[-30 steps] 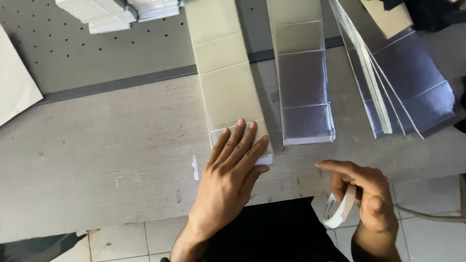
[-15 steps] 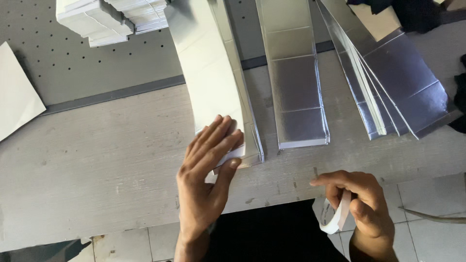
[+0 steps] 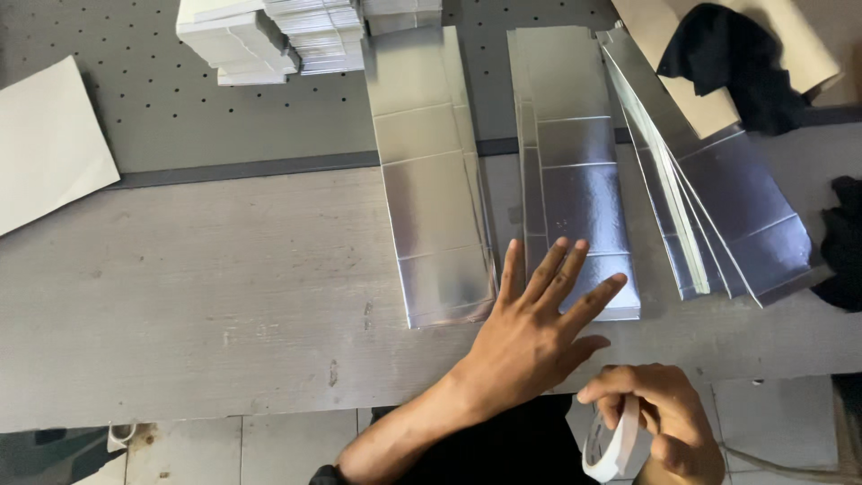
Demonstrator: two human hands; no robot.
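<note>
Silver foil-faced card strip lies flat on the bench under the splayed, ungripping left hand; looks light, stiff, slick, so pinch an edge, while right hand clenches a tape roll.

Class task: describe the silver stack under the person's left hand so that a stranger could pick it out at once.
On the grey table lie three silver stacks. It is the middle stack, lying flat, with the left hand spread on its near end; the right stack is fanned out.
</note>
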